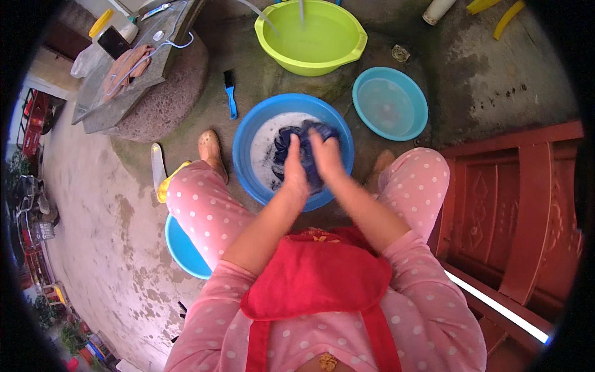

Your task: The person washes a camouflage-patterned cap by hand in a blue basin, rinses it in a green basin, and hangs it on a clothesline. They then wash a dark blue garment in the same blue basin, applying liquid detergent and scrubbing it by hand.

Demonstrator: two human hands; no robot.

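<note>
A bundle of wet dark blue cloth (312, 172) is pressed between my two hands over a round blue plastic basin (242, 160). My left hand (295, 162) lies along its left side with the thumb upward. From the right, my right hand (327, 154) grips the upper part of the bundle, slightly blurred. Part of the fabric hangs into whitish soapy water (262, 144), where dark folds and foam show. Most fingers of both hands are hidden behind the cloth.
A lime-green basin (297, 66) with a hose in it stands ahead. To the right is a teal basin (424, 114) of cloudy water. A blue-handled brush (231, 100) lies left of the middle basin. A stone slab (153, 69) holds a phone and hangers. A red door (530, 223) stands at right.
</note>
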